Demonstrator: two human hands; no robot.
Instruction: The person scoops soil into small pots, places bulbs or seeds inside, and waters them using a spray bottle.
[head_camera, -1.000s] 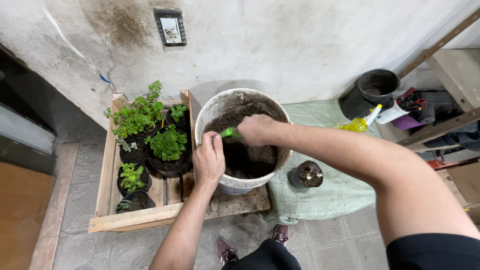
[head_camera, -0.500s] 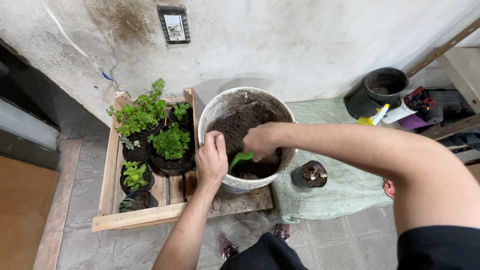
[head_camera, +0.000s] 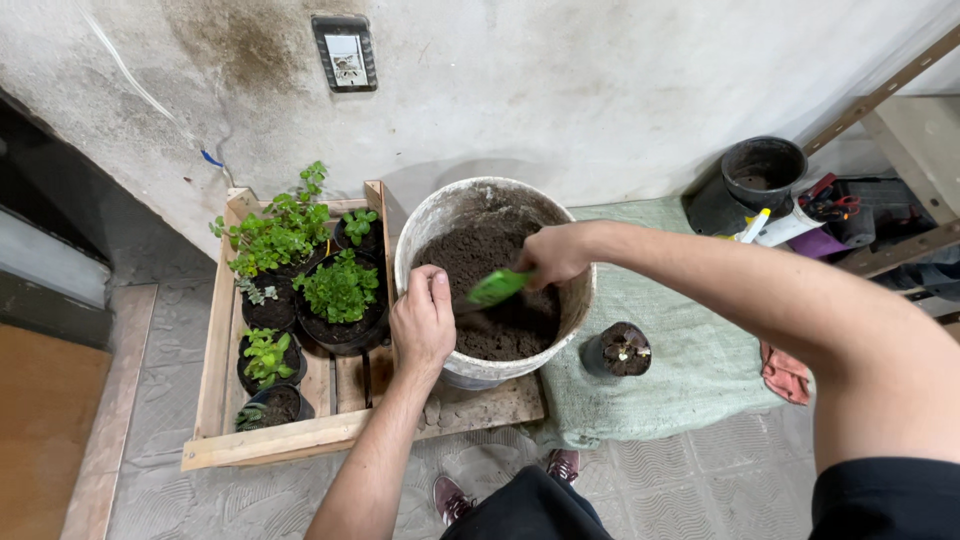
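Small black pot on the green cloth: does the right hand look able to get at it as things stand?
Probably yes. The right hand holds a green trowel over the bucket, and the small pot stands uncovered just beside the bucket, nothing between them.

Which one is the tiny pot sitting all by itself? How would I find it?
Start at the big white bucket full of dark soil. Look to its right, onto the pale green cloth spread over the floor. The small black pot stands alone there, close beside the bucket, holding soil with pale specks on top but no green leaves, unlike the leafy pots in the wooden crate.
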